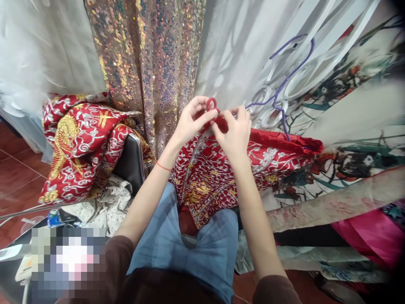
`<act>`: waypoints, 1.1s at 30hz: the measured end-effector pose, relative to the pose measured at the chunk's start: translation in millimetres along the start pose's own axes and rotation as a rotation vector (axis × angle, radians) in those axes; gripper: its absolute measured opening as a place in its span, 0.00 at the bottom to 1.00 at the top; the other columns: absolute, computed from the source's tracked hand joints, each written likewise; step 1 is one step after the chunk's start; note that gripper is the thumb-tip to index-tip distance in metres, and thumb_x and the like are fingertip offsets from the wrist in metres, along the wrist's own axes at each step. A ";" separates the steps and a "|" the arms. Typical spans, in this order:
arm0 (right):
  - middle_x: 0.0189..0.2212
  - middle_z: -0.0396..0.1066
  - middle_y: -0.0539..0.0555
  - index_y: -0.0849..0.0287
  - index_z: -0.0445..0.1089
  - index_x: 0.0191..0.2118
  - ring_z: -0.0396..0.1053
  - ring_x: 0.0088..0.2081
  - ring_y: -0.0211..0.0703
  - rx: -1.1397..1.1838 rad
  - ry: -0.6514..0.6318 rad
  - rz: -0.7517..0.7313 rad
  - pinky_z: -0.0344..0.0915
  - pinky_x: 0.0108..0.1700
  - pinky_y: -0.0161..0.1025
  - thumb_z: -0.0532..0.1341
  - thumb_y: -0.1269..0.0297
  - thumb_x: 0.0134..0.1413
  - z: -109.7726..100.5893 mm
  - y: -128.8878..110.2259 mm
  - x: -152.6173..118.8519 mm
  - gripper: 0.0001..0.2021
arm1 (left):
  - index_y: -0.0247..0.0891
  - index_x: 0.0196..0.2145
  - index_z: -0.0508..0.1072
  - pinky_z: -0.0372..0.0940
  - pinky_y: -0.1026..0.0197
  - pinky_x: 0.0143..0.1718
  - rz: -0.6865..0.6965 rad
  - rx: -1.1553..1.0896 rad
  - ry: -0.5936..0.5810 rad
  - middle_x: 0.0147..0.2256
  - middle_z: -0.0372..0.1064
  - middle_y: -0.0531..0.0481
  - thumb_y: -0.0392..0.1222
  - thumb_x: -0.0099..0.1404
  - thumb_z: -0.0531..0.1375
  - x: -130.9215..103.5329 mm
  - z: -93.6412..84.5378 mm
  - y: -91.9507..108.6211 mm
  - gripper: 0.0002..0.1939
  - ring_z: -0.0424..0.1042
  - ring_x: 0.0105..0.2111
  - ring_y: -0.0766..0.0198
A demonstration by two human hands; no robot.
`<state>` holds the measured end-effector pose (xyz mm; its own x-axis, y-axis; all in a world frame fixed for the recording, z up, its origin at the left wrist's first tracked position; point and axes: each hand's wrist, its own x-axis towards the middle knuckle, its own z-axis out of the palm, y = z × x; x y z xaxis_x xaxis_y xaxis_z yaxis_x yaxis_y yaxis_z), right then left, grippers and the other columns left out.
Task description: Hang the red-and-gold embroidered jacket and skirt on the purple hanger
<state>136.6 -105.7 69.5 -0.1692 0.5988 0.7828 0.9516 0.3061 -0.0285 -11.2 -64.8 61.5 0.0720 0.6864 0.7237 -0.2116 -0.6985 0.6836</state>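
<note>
My left hand (192, 119) and my right hand (234, 131) meet at the collar of a red embroidered garment (218, 169) that hangs down over my lap. My left fingers pinch a small red loop fastening (211, 102) at its top edge. My right fingers grip the red collar fabric right beside the loop. A thin red string circles my left wrist. The garment carries silver and gold embroidery, and its right end rests on a purple wire hanger (286, 80).
A second red embroidered garment (80, 143) lies heaped over a dark chair (131, 162) on the left. Sequinned fabric (148, 63) and white fabric (234, 46) hang behind. Printed cloths (348, 164) and a pink cloth (373, 236) pile up on the right. Red floor tiles (12, 169) show at left.
</note>
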 end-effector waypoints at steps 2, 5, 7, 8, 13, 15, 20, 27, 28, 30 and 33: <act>0.48 0.63 0.62 0.57 0.68 0.45 0.61 0.48 0.55 0.003 0.012 -0.009 0.63 0.48 0.56 0.53 0.56 0.62 0.2 -1.0 -4.5 0.13 | 0.42 0.43 0.68 0.70 0.57 0.45 0.055 0.032 0.051 0.38 0.69 0.49 0.52 0.62 0.64 -23.0 0.8 1.2 0.17 0.73 0.43 0.61; 0.47 0.64 0.60 0.56 0.69 0.45 0.61 0.47 0.53 0.009 0.018 -0.019 0.63 0.48 0.55 0.53 0.59 0.62 -0.4 -4.2 -11.8 0.11 | 0.44 0.44 0.65 0.69 0.59 0.43 0.086 0.013 0.126 0.37 0.69 0.51 0.58 0.62 0.63 -55.4 1.3 -4.2 0.20 0.74 0.39 0.64; 0.48 0.65 0.60 0.55 0.69 0.44 0.61 0.48 0.54 0.018 0.029 -0.010 0.63 0.49 0.56 0.53 0.60 0.62 1.0 -6.9 -15.6 0.11 | 0.44 0.42 0.64 0.68 0.61 0.38 0.033 -0.027 0.169 0.34 0.69 0.52 0.60 0.61 0.63 -73.5 2.7 -11.3 0.21 0.73 0.34 0.67; 0.48 0.65 0.60 0.55 0.69 0.44 0.61 0.49 0.54 0.025 0.037 0.001 0.62 0.50 0.57 0.53 0.60 0.61 2.4 -8.3 -16.9 0.11 | 0.44 0.41 0.64 0.67 0.63 0.34 -0.016 -0.052 0.185 0.32 0.68 0.53 0.60 0.60 0.63 -81.7 3.7 -15.0 0.22 0.71 0.30 0.68; 0.47 0.65 0.62 0.57 0.68 0.45 0.60 0.51 0.56 0.135 0.126 0.102 0.59 0.54 0.60 0.53 0.60 0.61 11.7 -13.1 -18.9 0.12 | 0.43 0.38 0.65 0.52 0.65 0.17 -0.255 -0.192 0.267 0.26 0.68 0.55 0.65 0.60 0.59 -115.9 6.4 -28.5 0.23 0.54 0.15 0.73; 0.47 0.64 0.63 0.59 0.69 0.43 0.61 0.52 0.57 0.169 0.205 0.159 0.58 0.55 0.61 0.54 0.57 0.61 13.8 -14.8 -20.8 0.12 | 0.42 0.35 0.66 0.56 0.64 0.20 -0.295 -0.233 0.271 0.19 0.62 0.58 0.66 0.64 0.53 -124.6 4.9 -32.6 0.23 0.58 0.16 0.70; 0.34 0.69 0.59 0.57 0.67 0.29 0.68 0.42 0.51 0.317 0.133 0.289 0.63 0.52 0.56 0.55 0.50 0.61 19.5 -22.1 -34.9 0.17 | 0.39 0.29 0.69 0.62 0.65 0.29 -0.312 -0.264 0.209 0.13 0.52 0.59 0.57 0.69 0.55 -130.4 0.9 -42.2 0.19 0.64 0.19 0.69; 0.31 0.73 0.51 0.57 0.68 0.35 0.71 0.34 0.38 1.181 -0.274 0.398 0.68 0.45 0.40 0.59 0.50 0.57 30.6 -23.0 -41.3 0.14 | 0.37 0.30 0.70 0.62 0.66 0.32 -0.299 -0.146 0.059 0.17 0.61 0.57 0.54 0.69 0.56 -119.7 2.4 -39.5 0.18 0.65 0.21 0.70; 0.30 0.72 0.51 0.57 0.67 0.34 0.71 0.33 0.37 1.214 -0.284 0.389 0.68 0.45 0.39 0.60 0.52 0.56 30.0 -21.8 -40.4 0.13 | 0.37 0.30 0.70 0.63 0.65 0.34 -0.276 -0.124 0.086 0.18 0.63 0.57 0.54 0.69 0.56 -115.9 2.4 -37.2 0.18 0.65 0.22 0.70; 0.28 0.70 0.49 0.57 0.66 0.32 0.69 0.31 0.35 1.195 -0.250 0.392 0.67 0.42 0.36 0.61 0.54 0.56 27.7 -19.2 -39.5 0.11 | 0.38 0.32 0.70 0.64 0.65 0.36 -0.212 -0.084 0.186 0.24 0.67 0.55 0.53 0.68 0.58 -106.2 2.5 -31.9 0.16 0.67 0.26 0.70; 0.25 0.68 0.48 0.57 0.65 0.33 0.66 0.27 0.34 1.075 -0.195 0.401 0.64 0.34 0.34 0.58 0.55 0.59 23.8 -17.0 -42.8 0.11 | 0.39 0.38 0.72 0.66 0.64 0.42 -0.155 -0.034 0.245 0.35 0.72 0.51 0.54 0.65 0.61 -88.6 4.3 -24.1 0.15 0.71 0.35 0.68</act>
<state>121.5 -118.9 21.8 -0.0304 0.8702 0.4918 0.2536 0.4827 -0.8383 -8.3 -109.6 -18.7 -0.1306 0.8156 0.5637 -0.2493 -0.5773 0.7775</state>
